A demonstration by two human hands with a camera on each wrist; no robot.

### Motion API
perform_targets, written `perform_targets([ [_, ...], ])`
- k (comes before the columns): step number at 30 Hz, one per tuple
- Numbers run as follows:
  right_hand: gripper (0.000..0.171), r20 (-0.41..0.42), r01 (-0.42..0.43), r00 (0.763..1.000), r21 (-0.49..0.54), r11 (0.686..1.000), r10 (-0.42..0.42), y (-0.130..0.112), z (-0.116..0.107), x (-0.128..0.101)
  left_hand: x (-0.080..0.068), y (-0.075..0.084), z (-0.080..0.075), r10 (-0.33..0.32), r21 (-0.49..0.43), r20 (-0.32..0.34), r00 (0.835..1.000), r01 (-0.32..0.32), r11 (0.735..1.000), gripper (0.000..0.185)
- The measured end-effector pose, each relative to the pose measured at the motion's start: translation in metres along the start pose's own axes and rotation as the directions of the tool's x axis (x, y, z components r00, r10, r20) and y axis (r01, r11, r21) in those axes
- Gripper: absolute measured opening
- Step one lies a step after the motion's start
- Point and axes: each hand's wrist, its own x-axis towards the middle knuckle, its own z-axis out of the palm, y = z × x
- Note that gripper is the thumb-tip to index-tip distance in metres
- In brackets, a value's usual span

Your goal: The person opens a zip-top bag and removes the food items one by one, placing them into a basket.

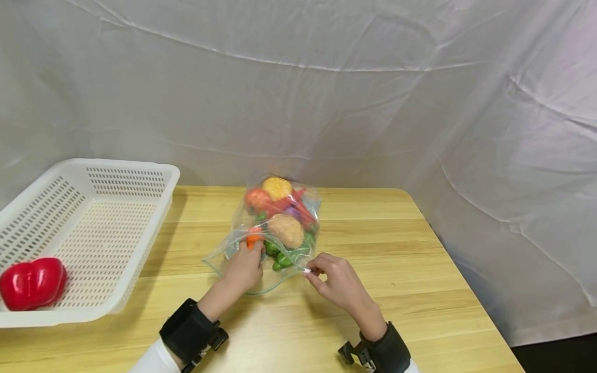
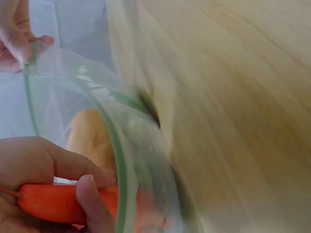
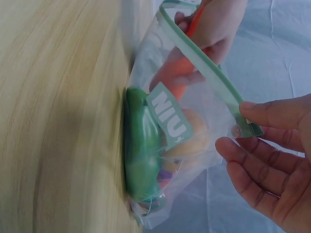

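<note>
A clear zip bag (image 3: 214, 73) with a green rim lies on the table, its mouth toward me. My left hand (image 1: 242, 267) reaches into the mouth and grips an orange carrot (image 2: 51, 203), whose far end is inside the bag. At the other corner of the mouth, my right hand (image 1: 338, 280) pinches the green rim between thumb and fingers. Through the plastic show a yellow pumpkin (image 1: 277, 187), a tomato (image 1: 257, 199), a brown potato-like piece (image 1: 285, 230), red peppers (image 1: 303, 210) and a long green vegetable (image 3: 143, 145).
To the left stands a white perforated basket (image 1: 123, 207) with a red bell pepper (image 1: 32, 284) in its near corner. The wooden table (image 1: 396, 269) ends at the right in a slanting edge. Pale cloth (image 1: 298, 103) hangs behind and to the right.
</note>
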Motion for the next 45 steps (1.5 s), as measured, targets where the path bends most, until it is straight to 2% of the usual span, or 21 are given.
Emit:
perform_targets([
  [8,0.007,-0.001,-0.006,1.000,0.003,1.000,0.006,0.001,-0.001,0.000,-0.027,-0.003,-0.021,0.043,-0.004,0.016,0.999,-0.043,0.999,0.032],
  [20,0.006,-0.003,-0.004,1.000,-0.003,1.000,0.004,-0.001,-0.003,0.000,-0.062,-0.006,-0.045,0.184,0.027,0.007,0.983,-0.184,0.983,0.032],
  [23,0.006,0.000,-0.007,1.000,-0.001,1.000,0.007,0.000,-0.003,0.000,-0.069,-0.009,-0.051,0.244,0.036,0.027,0.969,-0.245,0.969,0.032],
  [25,0.006,0.001,-0.006,1.000,-0.001,1.000,0.006,0.000,-0.003,0.001,-0.074,-0.013,-0.056,0.309,0.039,0.056,0.950,-0.311,0.950,0.032],
  [30,0.006,-0.003,0.001,1.000,-0.005,1.000,-0.001,0.001,-0.002,0.001,-0.081,-0.026,-0.067,0.484,0.006,0.133,0.865,-0.489,0.872,0.033],
  [32,0.006,-0.003,0.003,1.000,-0.006,1.000,-0.003,0.001,-0.002,0.001,-0.084,-0.032,-0.072,0.518,-0.006,0.138,0.844,-0.523,0.852,0.035],
  [34,0.006,-0.002,0.003,1.000,-0.007,1.000,-0.003,0.001,-0.002,0.001,-0.088,-0.037,-0.076,0.526,-0.005,0.132,0.840,-0.530,0.848,0.038],
  [39,0.006,0.005,-0.008,1.000,-0.009,1.000,0.008,0.000,-0.003,0.001,-0.101,-0.046,-0.085,0.508,0.046,0.066,0.859,-0.511,0.858,0.061],
  [41,0.006,0.009,-0.013,1.000,-0.009,1.000,0.013,0.000,-0.003,0.001,-0.106,-0.049,-0.088,0.506,0.064,0.016,0.862,-0.506,0.860,0.069],
  [45,0.007,0.012,-0.024,1.000,-0.002,1.000,0.024,-0.001,-0.004,0.001,-0.114,-0.055,-0.093,0.531,0.098,-0.087,0.843,-0.523,0.847,0.077],
])
